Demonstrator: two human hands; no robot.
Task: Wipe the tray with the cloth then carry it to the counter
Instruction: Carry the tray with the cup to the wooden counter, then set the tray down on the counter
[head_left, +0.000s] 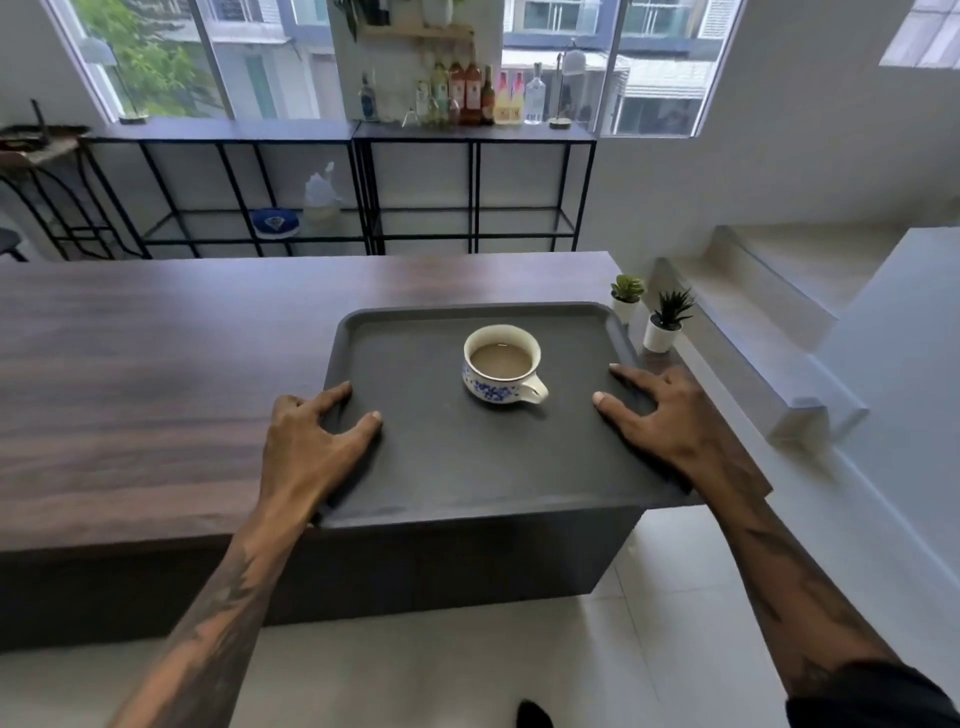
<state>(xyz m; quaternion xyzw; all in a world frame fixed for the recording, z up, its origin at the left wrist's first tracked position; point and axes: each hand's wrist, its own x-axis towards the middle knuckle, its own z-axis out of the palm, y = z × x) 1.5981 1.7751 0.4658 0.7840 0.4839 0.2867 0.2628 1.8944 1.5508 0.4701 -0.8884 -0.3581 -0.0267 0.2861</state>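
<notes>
A long dark wooden counter (156, 374) fills the middle of the view, seen from above by the person standing at its near right end; behind it stand black metal shelves (363, 197) under wide windows, with a row of bottles (467, 93) on top.

A dark grey tray (441, 467) lies flat on the counter's right end, its near edge level with or slightly past the counter edge; no cloth is in view, so the wiping cannot be judged from here.

The left hand (306, 436) clasps the tray's left rim, thumb lying on the tray floor and fingers curled over the outside; the right hand (670, 415) grips the right rim the same way; the two hands are well apart, one on each side.

A white cup (501, 364) with a blue pattern stands on the tray towards its far right, handle pointing right and towards the person, nearly full of pale brown drink.

Two small potted plants (649, 312) sit just beyond the tray's far right corner.

Risks, as judgement: a tilt or jolt of the tray would likely slop the drink over the rim, since the cup is so full; the cup sits off-centre, so it may slide; a push forward could knock the plants, which stand close to the corner.

Writing: the bottle labels are too small and blurred to read; no brand is legible anywhere.
</notes>
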